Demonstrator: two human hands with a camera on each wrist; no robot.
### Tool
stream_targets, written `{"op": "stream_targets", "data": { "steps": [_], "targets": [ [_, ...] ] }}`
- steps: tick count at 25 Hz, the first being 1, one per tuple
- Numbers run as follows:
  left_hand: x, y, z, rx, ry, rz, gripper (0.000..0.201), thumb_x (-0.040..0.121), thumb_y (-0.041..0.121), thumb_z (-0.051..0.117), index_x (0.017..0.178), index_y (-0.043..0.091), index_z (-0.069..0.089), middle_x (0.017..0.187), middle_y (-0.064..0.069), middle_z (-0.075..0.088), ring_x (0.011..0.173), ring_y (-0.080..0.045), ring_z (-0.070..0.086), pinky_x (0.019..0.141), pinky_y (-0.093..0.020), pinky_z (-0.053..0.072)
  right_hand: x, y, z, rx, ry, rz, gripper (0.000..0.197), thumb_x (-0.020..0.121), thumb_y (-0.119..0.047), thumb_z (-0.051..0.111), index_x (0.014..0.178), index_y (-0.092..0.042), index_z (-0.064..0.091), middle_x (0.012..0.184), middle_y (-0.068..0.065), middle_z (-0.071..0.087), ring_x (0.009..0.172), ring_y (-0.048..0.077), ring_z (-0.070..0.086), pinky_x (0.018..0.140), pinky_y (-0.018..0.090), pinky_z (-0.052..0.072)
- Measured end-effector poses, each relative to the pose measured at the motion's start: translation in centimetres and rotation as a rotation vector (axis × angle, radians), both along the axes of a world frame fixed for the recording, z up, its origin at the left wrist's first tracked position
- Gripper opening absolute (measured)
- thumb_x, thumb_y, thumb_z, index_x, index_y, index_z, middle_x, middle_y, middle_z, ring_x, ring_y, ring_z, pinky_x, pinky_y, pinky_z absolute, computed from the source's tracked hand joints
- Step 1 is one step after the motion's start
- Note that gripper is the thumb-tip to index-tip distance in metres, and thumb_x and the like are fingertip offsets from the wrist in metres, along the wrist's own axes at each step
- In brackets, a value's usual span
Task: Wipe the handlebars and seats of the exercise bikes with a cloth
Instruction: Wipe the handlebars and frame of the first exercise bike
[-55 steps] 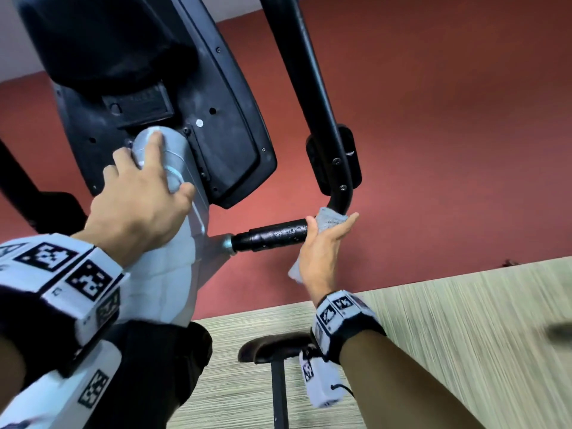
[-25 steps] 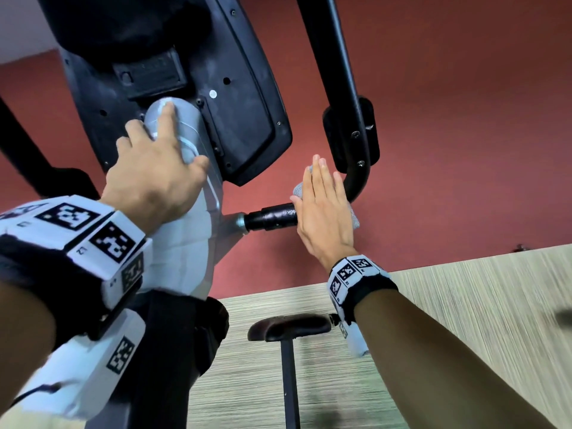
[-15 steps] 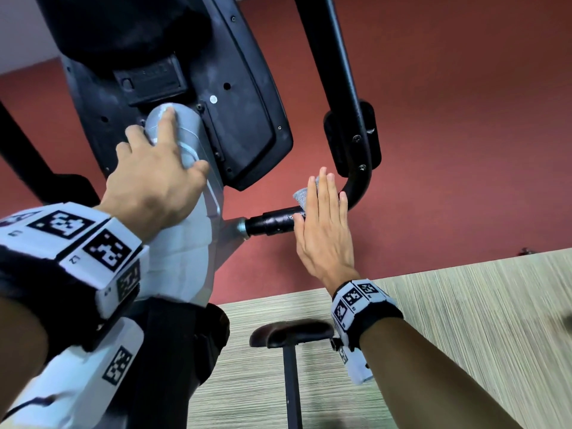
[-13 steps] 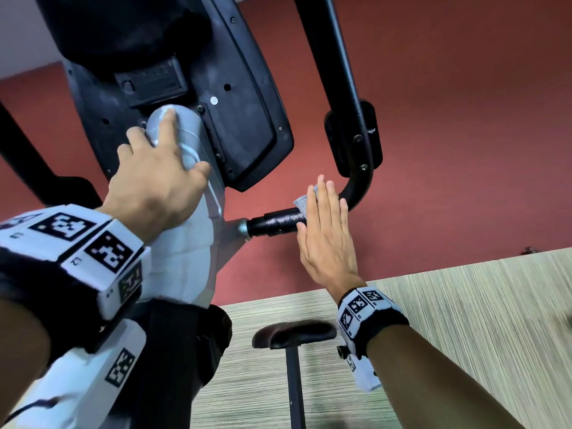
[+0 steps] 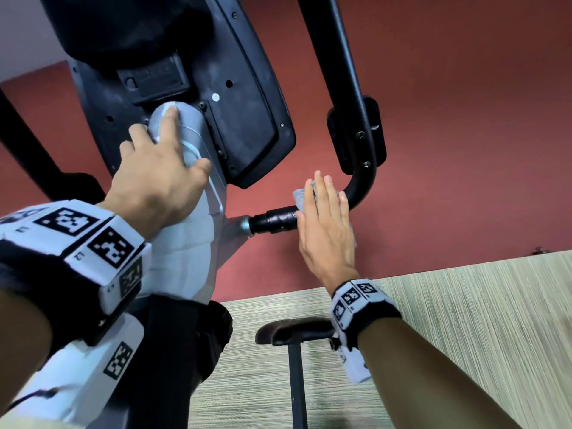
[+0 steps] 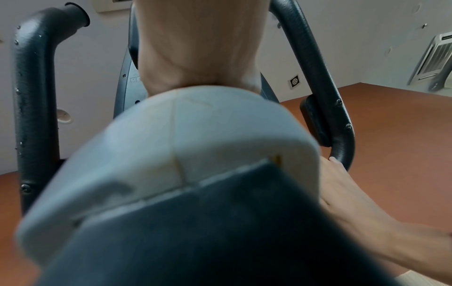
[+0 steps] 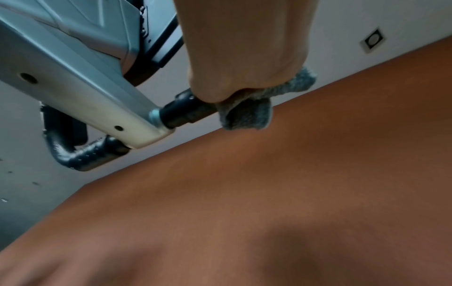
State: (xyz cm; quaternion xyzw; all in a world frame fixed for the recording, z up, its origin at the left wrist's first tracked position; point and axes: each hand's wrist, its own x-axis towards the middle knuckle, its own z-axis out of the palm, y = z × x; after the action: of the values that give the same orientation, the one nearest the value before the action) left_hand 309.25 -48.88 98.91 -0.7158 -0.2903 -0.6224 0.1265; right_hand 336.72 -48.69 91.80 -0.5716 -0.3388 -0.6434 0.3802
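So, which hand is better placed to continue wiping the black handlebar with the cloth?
The right hand. Its flat fingers already press the grey cloth against the handlebar. The left hand rests on the silver post, away from the cloth.

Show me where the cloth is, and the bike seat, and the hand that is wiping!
cloth (image 7: 247, 116), right wrist view, on the grey fold hanging under the bar.
bike seat (image 5: 291, 331), head view, on its dark top.
right hand (image 5: 326, 226), head view, on its back.

Most of the cloth (image 5: 299, 197) hidden beneath the flat right hand (image 5: 325, 230)
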Motion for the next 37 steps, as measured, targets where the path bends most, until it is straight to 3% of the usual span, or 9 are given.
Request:
{"op": "stream_targets", "data": {
  "steps": [5, 8, 13, 17, 21, 23, 26, 32, 37],
  "targets": [
    [0.0, 0.0, 0.0, 0.006, 0.006, -0.012, 0.078, 0.100, 0.042, 0.050, 0.162, 0.028, 0.005, 0.153, -0.022, 0.023, 0.137, -0.044, 0.027, 0.115, -0.054, 0.027, 0.0, 1.9, -0.1, -0.073, -0.233, -0.104, 0.060, 0.103, -0.014, 0.052, 0.158, -0.004, 0.029, 0.167, 0.014, 0.025, 0.155, 0.029, 0.021, 0.127, 0.040, -0.002],
    [0.0, 0.1, 0.0, -0.002, 0.001, -0.019, 0.079, 0.100, 0.042, 0.050, 0.163, 0.028, 0.004, 0.153, -0.021, 0.022, 0.138, -0.043, 0.026, 0.115, -0.053, 0.027, 0.0, 1.2, 0.1, 0.069, -0.043, -0.021, 0.058, 0.106, -0.015, 0.047, 0.159, -0.004, 0.027, 0.168, 0.014, 0.021, 0.157, 0.030, 0.015, 0.127, 0.043, 0.002],
    [-0.1, 0.1, 0.0, 0.000, 0.008, -0.016, 0.079, 0.100, 0.042, 0.050, 0.163, 0.028, 0.003, 0.154, -0.022, 0.022, 0.138, -0.044, 0.026, 0.116, -0.052, 0.026, 1.3, 1.1, -0.3, -0.135, -0.309, -0.151, 0.066, 0.099, -0.009, 0.050, 0.160, -0.005, 0.025, 0.168, 0.015, 0.022, 0.156, 0.030, 0.019, 0.127, 0.042, 0.000],
    [-0.1, 0.2, 0.0, 0.005, 0.007, -0.018, 0.078, 0.100, 0.042, 0.050, 0.163, 0.029, 0.005, 0.151, -0.021, 0.024, 0.135, -0.043, 0.028, 0.114, -0.053, 0.028, 0.0, 1.0, -0.3, -0.011, -0.087, -0.072, 0.061, 0.102, -0.013, 0.043, 0.159, -0.003, 0.025, 0.168, 0.015, 0.021, 0.156, 0.031, 0.016, 0.127, 0.044, 0.002],
    [0.0, 0.1, 0.0, 0.014, 0.009, -0.011, 0.077, 0.100, 0.041, 0.050, 0.162, 0.029, 0.006, 0.150, -0.021, 0.024, 0.134, -0.044, 0.029, 0.114, -0.053, 0.028, 0.6, 1.3, -1.1, -0.163, -0.266, -0.105, 0.070, 0.097, -0.008, 0.047, 0.161, -0.005, 0.020, 0.170, 0.014, 0.015, 0.157, 0.029, 0.013, 0.129, 0.043, 0.002],
    [-0.1, 0.1, 0.0, 0.012, 0.009, -0.009, 0.077, 0.100, 0.041, 0.050, 0.162, 0.029, 0.006, 0.150, -0.021, 0.025, 0.134, -0.044, 0.029, 0.113, -0.054, 0.029, 1.6, -0.2, -1.2, -0.125, -0.194, -0.095, 0.068, 0.099, -0.011, 0.044, 0.162, -0.006, 0.017, 0.170, 0.014, 0.012, 0.158, 0.029, 0.010, 0.128, 0.044, 0.008],
    [0.1, 0.1, 0.0, 0.009, 0.007, 0.002, 0.076, 0.100, 0.042, 0.050, 0.161, 0.029, 0.007, 0.149, -0.022, 0.026, 0.134, -0.044, 0.030, 0.111, -0.056, 0.031, -0.6, 0.8, 0.1, -0.024, 0.003, -0.049, 0.060, 0.105, -0.024, 0.032, 0.160, -0.003, 0.023, 0.169, 0.016, 0.018, 0.157, 0.030, 0.010, 0.128, 0.046, 0.006],
    [0.0, -0.1, -0.1, 0.002, 0.015, -0.001, 0.077, 0.101, 0.043, 0.049, 0.162, 0.027, 0.004, 0.152, -0.022, 0.022, 0.136, -0.043, 0.028, 0.113, -0.054, 0.029, 1.3, 0.4, -1.1, -0.199, -0.277, -0.218, 0.057, 0.110, -0.027, 0.029, 0.161, -0.004, 0.020, 0.169, 0.016, 0.017, 0.156, 0.030, 0.017, 0.128, 0.044, 0.009],
    [0.0, -0.1, -0.2, 0.006, 0.022, -0.004, 0.078, 0.102, 0.043, 0.048, 0.163, 0.027, 0.002, 0.154, -0.021, 0.020, 0.138, -0.042, 0.027, 0.114, -0.052, 0.029, -2.5, 2.9, 1.8, -0.120, -0.144, -0.145, 0.055, 0.108, -0.029, 0.027, 0.157, -0.004, 0.030, 0.161, 0.013, 0.036, 0.153, 0.029, 0.025, 0.126, 0.044, 0.004]
  ]
}}
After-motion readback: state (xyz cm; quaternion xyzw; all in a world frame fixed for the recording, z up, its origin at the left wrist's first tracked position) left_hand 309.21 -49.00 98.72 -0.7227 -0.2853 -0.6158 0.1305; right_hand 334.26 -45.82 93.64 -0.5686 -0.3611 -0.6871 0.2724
